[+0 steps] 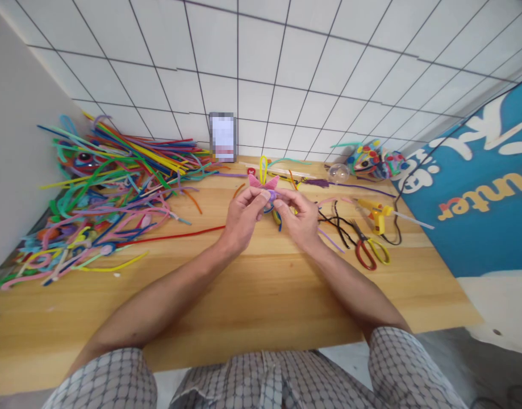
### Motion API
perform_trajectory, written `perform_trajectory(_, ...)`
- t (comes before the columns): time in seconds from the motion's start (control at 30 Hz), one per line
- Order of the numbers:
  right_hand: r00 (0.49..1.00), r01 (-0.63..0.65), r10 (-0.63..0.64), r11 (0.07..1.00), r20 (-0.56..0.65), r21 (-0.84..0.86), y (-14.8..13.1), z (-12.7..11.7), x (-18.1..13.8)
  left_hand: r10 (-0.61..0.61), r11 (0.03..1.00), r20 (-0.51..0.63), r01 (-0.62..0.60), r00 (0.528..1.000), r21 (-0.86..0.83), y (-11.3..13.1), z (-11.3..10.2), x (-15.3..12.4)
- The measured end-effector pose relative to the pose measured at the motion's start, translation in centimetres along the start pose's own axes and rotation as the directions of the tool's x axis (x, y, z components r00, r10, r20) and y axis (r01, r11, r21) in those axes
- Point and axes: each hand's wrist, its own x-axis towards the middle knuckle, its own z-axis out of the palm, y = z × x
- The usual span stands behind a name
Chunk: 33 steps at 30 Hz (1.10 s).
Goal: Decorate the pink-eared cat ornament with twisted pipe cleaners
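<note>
Both of my hands meet above the middle of the wooden table point(261, 295). My left hand point(242, 215) and my right hand point(301, 217) have their fingers pinched together on a small pipe-cleaner figure point(266, 187) with pink pointed parts, a purple middle and a yellow loop sticking up behind it. Blue and yellow strands hang under the figure between my hands. A red pipe cleaner point(175, 236) lies on the table just left of my left wrist.
A large heap of coloured pipe cleaners point(111, 187) covers the table's left side. To the right lie red-handled scissors point(367, 250), a yellow glue gun point(375, 215) with a black cord, a clear ball point(338, 172) and a colourful finished figure point(374, 159). A blue banner point(477, 193) leans at the right.
</note>
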Motion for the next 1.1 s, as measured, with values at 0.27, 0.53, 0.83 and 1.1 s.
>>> perform_trajectory(0.27, 0.999, 0.004, -0.004, 1.0, -0.036, 0.002, -0.1, 0.5, -0.5, -0.01, 1.0, -0.053, 0.01, 0.999, -0.008, -0.7, 0.3, -0.4)
perform_trajectory(0.53, 0.998, -0.048, 0.05, 0.995, -0.024, 0.082, 0.0, 0.1, 0.1, -0.003, 1.0, -0.002, 0.003, 1.0, 0.001, -1.1, 0.4, -0.7)
perform_trajectory(0.83, 0.954, -0.239, 0.192, 0.95, 0.229, 0.201, 0.0, -1.7, 2.2, -0.068, 0.974, 0.178, 0.027, 0.982, 0.224, 0.5, -1.1, 1.3)
perform_trajectory(1.1, 0.995, -0.077, 0.07, 0.993, 0.078, 0.092, 0.0, -0.5, 0.9, 0.047, 0.985, 0.013, -0.048, 0.999, 0.167, 0.0, -0.6, 0.6)
